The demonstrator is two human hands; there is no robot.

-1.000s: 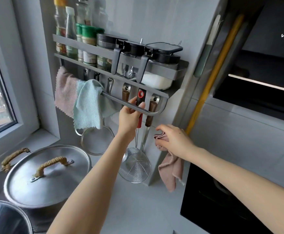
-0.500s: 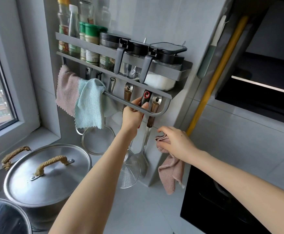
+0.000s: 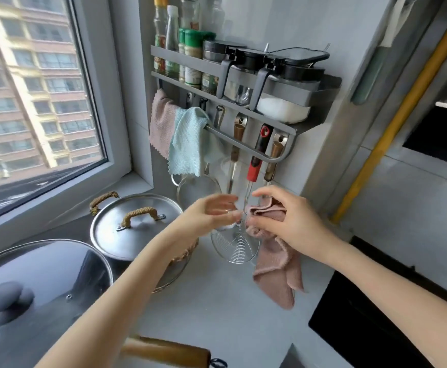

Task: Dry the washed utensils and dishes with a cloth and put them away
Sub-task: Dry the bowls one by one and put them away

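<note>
Your right hand [image 3: 283,221] bunches pink fabric cloth [image 3: 278,274] for wiping; left hand [image 3: 211,211], fingers loose, beside hung red-handled wire skimmer [image 3: 235,243].

This is a home kitchen: a wall rack [image 3: 283,87] holds spice jars [image 3: 193,53], a skimmer [image 3: 235,247] hangs from one of its hooks, and a lidded steel pot [image 3: 137,235] and a black cooktop [image 3: 363,330] share the counter [image 3: 217,309] by a window [image 3: 31,88] facing apartment blocks.

Motion-blurred left hand [image 3: 213,213]; wooden handle [image 3: 164,351] cropped by the bottom edge, glass lid [image 3: 57,261] by the left.
</note>
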